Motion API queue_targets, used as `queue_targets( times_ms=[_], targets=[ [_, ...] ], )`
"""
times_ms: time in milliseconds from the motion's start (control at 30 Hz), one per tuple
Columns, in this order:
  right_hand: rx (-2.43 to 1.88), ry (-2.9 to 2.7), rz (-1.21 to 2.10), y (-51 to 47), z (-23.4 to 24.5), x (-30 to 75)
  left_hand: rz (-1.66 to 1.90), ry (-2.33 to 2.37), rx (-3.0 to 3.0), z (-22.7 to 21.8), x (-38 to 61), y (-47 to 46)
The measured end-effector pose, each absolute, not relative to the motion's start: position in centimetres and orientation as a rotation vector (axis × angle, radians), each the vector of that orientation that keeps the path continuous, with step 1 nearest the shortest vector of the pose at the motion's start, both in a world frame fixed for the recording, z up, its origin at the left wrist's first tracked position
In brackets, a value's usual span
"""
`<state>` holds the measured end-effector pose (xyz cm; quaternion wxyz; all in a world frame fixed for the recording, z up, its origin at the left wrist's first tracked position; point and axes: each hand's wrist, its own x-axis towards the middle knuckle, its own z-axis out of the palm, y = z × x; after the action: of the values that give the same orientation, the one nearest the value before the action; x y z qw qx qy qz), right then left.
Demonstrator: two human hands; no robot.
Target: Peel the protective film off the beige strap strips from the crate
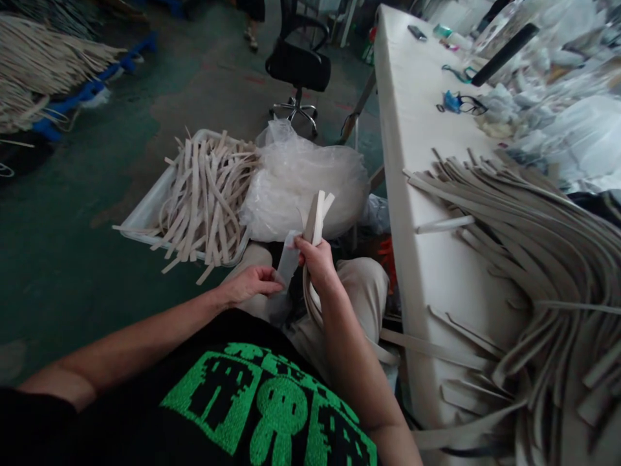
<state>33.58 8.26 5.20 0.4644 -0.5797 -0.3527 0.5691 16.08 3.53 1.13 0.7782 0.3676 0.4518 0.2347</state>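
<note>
My right hand point(317, 262) is closed around a folded bundle of beige straps point(317, 217), whose ends stick up above my fingers while the loop hangs down over my lap. My left hand point(252, 283) pinches the lower end of a small clear plastic sleeve point(287, 262) that rises to the straps. Both hands are above my knees, in front of my black shirt with green print.
A white tray point(145, 217) heaped with beige straps sits on the floor ahead, beside a bulging clear plastic bag point(301, 181). To the right, a white table point(422, 129) carries a large pile of straps point(543, 259), scissors and clutter. A black office chair point(298, 65) stands beyond.
</note>
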Motion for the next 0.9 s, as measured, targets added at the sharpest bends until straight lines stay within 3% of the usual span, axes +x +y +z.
queue_targets(
  times_ms=[233, 500, 600, 733, 900],
  targets=[
    [-1.475, -0.827, 1.342, 8.6, 5.2, 33.4, 0.282, 0.976, 0.814, 2.8, 15.3, 2.0],
    [-1.593, -0.819, 1.348, 8.7, 5.8, 33.3, 0.162, 0.969, 0.960, 1.4, 15.4, 1.5],
    [-1.522, -0.891, 1.298, 8.2, 5.8, 33.5, 0.417, 1.060, 0.745, -0.4, 14.9, 1.9],
    [-1.496, -0.852, 1.296, 9.0, 1.9, 34.0, 0.876, 1.106, 0.434, -1.8, 11.9, 7.7],
    [-1.470, -0.886, 1.187, 9.7, 0.6, 34.2, 1.472, 1.044, 0.473, 6.1, 5.3, 15.1]
  ],
)
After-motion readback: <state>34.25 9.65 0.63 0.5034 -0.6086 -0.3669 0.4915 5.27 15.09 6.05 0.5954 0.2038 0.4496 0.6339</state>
